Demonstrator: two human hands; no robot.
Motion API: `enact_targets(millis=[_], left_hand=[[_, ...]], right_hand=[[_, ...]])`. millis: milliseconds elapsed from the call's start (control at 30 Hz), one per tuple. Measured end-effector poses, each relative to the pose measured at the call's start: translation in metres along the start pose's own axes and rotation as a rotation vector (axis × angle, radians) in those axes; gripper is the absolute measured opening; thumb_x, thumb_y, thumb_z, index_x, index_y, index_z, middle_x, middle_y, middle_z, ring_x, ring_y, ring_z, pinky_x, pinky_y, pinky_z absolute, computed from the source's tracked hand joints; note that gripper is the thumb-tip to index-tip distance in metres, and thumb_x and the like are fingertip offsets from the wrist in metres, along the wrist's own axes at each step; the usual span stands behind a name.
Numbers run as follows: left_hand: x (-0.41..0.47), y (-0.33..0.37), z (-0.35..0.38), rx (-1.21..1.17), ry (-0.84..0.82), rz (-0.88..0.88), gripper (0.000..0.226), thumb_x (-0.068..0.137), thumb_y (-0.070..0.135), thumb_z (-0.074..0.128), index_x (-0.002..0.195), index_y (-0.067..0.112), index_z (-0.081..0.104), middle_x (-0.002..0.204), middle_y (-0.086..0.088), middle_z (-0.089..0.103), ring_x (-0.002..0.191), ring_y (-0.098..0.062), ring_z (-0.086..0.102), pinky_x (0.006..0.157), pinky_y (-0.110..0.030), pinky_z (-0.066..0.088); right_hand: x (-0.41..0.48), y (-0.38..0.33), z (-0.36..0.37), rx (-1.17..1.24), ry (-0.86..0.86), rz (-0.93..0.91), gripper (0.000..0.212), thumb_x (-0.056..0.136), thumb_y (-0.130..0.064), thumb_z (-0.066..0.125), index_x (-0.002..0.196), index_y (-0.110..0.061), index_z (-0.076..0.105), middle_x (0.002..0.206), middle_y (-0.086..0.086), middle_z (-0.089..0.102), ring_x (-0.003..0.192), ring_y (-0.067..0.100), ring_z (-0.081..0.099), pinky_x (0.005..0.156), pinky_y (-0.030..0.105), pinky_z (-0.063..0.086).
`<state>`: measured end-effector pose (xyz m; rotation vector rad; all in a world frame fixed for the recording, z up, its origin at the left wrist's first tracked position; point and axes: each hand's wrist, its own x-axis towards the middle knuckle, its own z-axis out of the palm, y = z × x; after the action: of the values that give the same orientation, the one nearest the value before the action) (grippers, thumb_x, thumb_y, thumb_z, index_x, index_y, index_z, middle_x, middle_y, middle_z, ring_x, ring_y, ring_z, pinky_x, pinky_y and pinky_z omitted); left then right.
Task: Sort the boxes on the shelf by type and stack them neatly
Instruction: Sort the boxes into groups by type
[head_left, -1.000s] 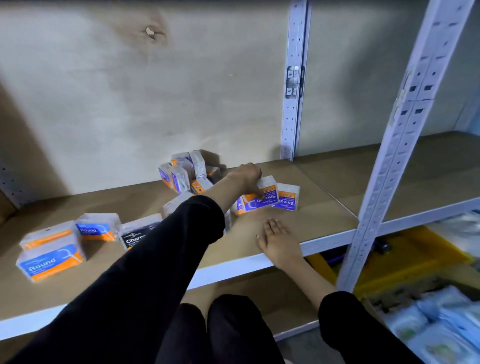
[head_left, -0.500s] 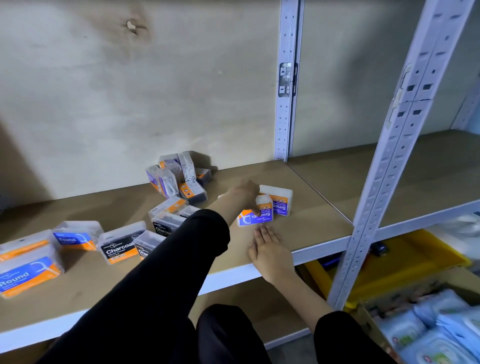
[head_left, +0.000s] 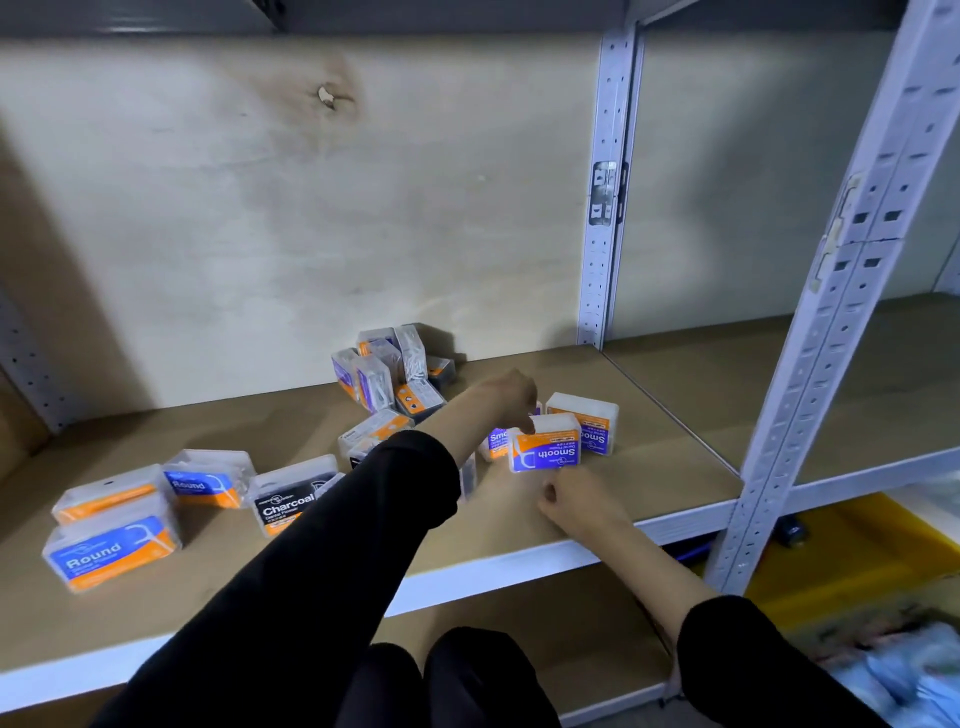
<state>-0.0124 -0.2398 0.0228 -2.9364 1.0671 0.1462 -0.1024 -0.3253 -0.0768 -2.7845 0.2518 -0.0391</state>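
Centre frame: the left hand (head_left: 511, 397) holds a Smooth box (head_left: 545, 451) in a pinching grip on the shelf (head_left: 654, 467); the right hand (head_left: 579, 499) curls just below, its grip unclear.

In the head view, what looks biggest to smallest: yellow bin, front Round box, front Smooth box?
yellow bin
front Round box
front Smooth box; Round is nearer the camera, so these two may really match.
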Motion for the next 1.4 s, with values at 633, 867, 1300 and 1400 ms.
enact_targets(millis=[633, 867, 1300, 1400], left_hand=[[-0.089, -0.086, -0.015, -0.068, 0.097, -0.130, 0.038, 0.084, 0.028, 0.056, 0.110, 0.001, 0.066, 0.117, -0.018, 0.064, 0.112, -0.030, 0.057, 0.088, -0.030, 0.045], [-0.103, -0.123, -0.024, -0.077, 0.122, -0.209, 0.031, 0.087, 0.016, 0.059, 0.114, 0.003, 0.064, 0.122, -0.014, 0.063, 0.115, -0.027, 0.055, 0.094, -0.030, 0.043], [-0.067, -0.159, -0.007, -0.165, 0.090, -0.260, 0.032, 0.086, 0.013, 0.062, 0.116, 0.002, 0.061, 0.124, -0.013, 0.062, 0.116, -0.026, 0.056, 0.097, -0.029, 0.043], [-0.050, -0.165, 0.001, -0.163, 0.064, -0.280, 0.035, 0.086, 0.015, 0.062, 0.119, 0.003, 0.060, 0.126, -0.014, 0.060, 0.116, -0.027, 0.056, 0.099, -0.032, 0.044]], right_hand=[[0.011, -0.073, -0.058, -0.069, -0.052, -0.123, 0.026, 0.088, -0.015, 0.051, 0.104, -0.007, 0.070, 0.111, 0.013, 0.067, 0.109, 0.027, 0.058, 0.067, 0.020, 0.036], [0.030, -0.095, -0.068, -0.004, -0.032, -0.169, 0.022, 0.081, -0.007, 0.057, 0.095, 0.002, 0.071, 0.102, 0.020, 0.070, 0.096, 0.032, 0.065, 0.078, 0.034, 0.051], [0.091, -0.124, -0.048, 0.054, -0.062, -0.194, 0.023, 0.083, -0.011, 0.062, 0.102, 0.001, 0.070, 0.109, 0.017, 0.069, 0.098, 0.030, 0.065, 0.079, 0.034, 0.051], [0.109, -0.126, -0.038, 0.049, -0.061, -0.201, 0.021, 0.084, -0.011, 0.060, 0.098, 0.001, 0.070, 0.105, 0.018, 0.069, 0.096, 0.032, 0.064, 0.068, 0.029, 0.044]])
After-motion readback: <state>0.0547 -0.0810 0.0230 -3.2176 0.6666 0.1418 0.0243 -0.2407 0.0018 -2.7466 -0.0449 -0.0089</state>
